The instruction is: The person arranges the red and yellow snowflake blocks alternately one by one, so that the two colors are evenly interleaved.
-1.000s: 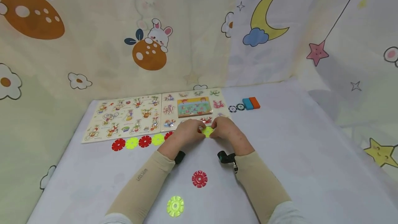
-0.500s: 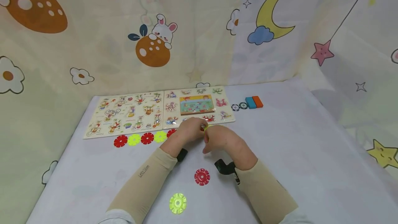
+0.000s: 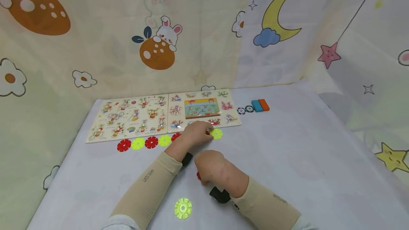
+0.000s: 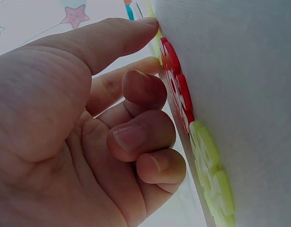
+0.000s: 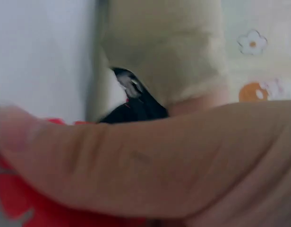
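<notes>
My left hand is at the right end of a row of flat plastic interlocking discs, in alternating red and yellow-green. Its thumb and index finger pinch the last yellow-green disc, while the other fingers curl in, as the left wrist view shows. Beside that disc stands a red disc, then another yellow-green disc. Lower on the table, my right hand grips a loose red disc, mostly hidden under it in the head view. A loose yellow-green disc lies nearer to me.
Behind the row lie two picture puzzle boards, one with cartoon figures and one with sea animals. Right of them are two black-and-white round pieces, then a blue block and an orange block. A patterned cloth hangs behind.
My right hand has let go of the yellow-green disc at the row's end and come down toward me to the loose red disc. The left hand has stayed at the row.
</notes>
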A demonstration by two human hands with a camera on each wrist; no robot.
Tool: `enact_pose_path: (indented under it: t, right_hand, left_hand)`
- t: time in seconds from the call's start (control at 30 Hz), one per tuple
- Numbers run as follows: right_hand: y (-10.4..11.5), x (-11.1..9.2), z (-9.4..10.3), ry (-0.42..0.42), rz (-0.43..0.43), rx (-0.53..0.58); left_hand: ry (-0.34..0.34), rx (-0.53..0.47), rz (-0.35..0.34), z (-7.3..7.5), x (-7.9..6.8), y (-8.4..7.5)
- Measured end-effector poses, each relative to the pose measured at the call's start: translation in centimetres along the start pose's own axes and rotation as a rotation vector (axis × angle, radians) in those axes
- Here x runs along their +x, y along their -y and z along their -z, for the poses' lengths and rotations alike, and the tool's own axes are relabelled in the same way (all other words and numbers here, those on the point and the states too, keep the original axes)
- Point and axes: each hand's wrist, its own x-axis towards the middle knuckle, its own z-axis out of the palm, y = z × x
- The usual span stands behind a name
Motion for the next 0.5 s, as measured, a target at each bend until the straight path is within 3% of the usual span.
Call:
enact_pose_path:
  t: [0.1, 0.27, 0.5]
  right_hand:
    - [-1.6, 0.1, 0.8, -0.056, 0.069, 0.180]
    - [-5.1, 0.2, 2.3, -0.076, 0.088, 0.526]
    - [-11.1, 1.0, 2.7, -0.121, -0.045, 0.692]
  left_hand:
    - [0.005, 0.000, 0.002, -0.1, -0.1, 0.0]
    - [0.000, -0.001, 0.003, -0.1, -0.1, 0.0]
    - [-0.023, 0.006, -0.024, -0.2, -0.2, 0.1]
